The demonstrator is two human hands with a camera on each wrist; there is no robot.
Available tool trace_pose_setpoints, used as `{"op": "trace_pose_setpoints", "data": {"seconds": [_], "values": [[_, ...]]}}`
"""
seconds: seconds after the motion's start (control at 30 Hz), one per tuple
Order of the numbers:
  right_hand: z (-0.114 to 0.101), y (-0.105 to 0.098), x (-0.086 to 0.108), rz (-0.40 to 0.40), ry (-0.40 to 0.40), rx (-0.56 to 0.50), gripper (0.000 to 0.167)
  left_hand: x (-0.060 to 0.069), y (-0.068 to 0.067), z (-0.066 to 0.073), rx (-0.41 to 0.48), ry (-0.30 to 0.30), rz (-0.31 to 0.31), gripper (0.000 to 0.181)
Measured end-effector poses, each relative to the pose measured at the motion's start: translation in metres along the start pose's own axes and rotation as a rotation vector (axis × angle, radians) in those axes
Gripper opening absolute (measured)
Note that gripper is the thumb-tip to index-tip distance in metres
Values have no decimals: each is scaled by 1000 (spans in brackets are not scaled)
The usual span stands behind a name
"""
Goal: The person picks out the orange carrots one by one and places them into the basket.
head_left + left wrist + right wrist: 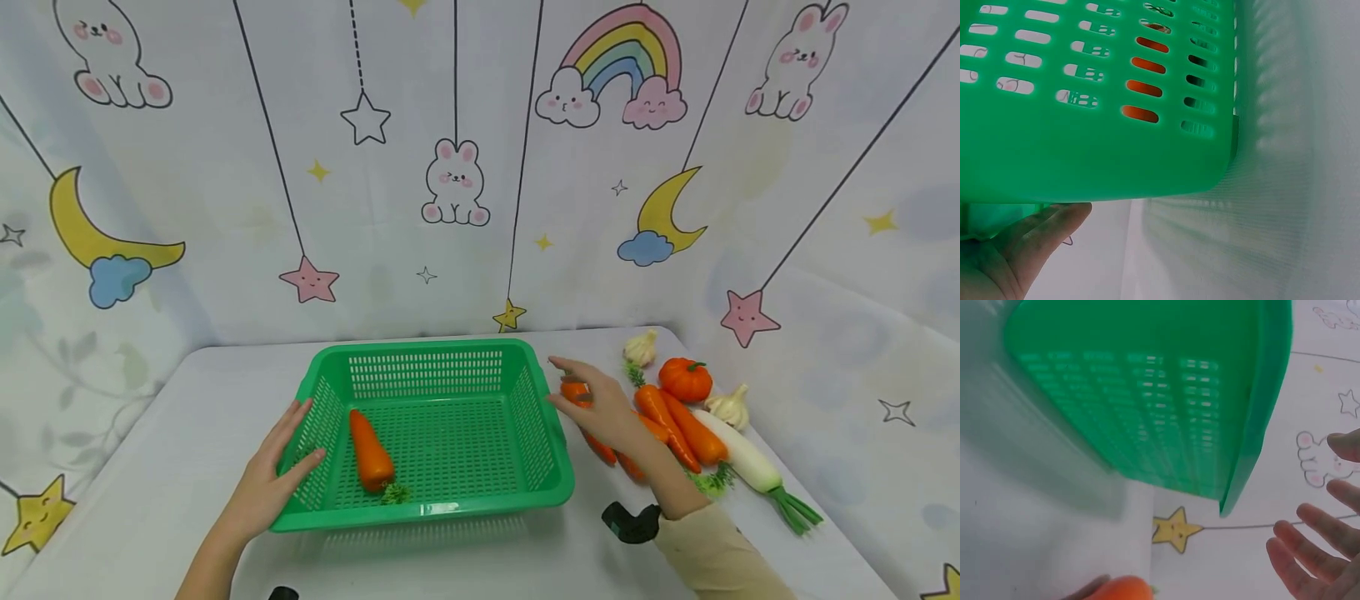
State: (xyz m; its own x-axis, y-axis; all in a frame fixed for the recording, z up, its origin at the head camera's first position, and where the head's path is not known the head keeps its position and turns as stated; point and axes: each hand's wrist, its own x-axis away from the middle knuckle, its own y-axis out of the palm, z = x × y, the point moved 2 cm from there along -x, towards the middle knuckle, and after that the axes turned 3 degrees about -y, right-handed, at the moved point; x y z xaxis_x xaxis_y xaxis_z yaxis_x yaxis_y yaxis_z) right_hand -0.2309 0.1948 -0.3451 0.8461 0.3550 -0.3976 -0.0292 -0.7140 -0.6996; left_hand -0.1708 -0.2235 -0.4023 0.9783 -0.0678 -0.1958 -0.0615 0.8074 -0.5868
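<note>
A green slatted basket (435, 507) stands on the white table, and one orange carrot (370, 450) lies inside at its left. My left hand (262, 483) is at the basket's left rim, fingers extended and thumb apart; in the left wrist view the fingers of the left hand (1038, 247) are at the rim of the basket (1085, 159). My right hand (606, 410) is beside the right rim with its fingers spread. In the right wrist view a gap shows between the right hand (1329, 547) and the basket (1263, 425). Neither hand holds anything.
Right of the basket lie several carrots (696, 432), a white radish (741, 454), an orange pumpkin (686, 381) and two garlic bulbs (640, 348), partly behind my right hand and forearm. A patterned cloth (390, 250) hangs behind the table.
</note>
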Motion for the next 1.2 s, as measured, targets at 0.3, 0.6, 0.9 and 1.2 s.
{"op": "trace_pose_setpoints", "data": {"seconds": [0.3,0.6,0.9,1.2], "values": [[26,-5,-4,-15,81,-17,53,0,0,0,7,-1,1,66],[47,-4,-6,-22,133,-24,54,0,0,1,8,-5,-1,66],[70,2,-10,-30,198,-21,55,0,1,1,4,-8,2,66],[90,7,-12,-63,260,14,54,1,1,0,10,-9,1,66]]}}
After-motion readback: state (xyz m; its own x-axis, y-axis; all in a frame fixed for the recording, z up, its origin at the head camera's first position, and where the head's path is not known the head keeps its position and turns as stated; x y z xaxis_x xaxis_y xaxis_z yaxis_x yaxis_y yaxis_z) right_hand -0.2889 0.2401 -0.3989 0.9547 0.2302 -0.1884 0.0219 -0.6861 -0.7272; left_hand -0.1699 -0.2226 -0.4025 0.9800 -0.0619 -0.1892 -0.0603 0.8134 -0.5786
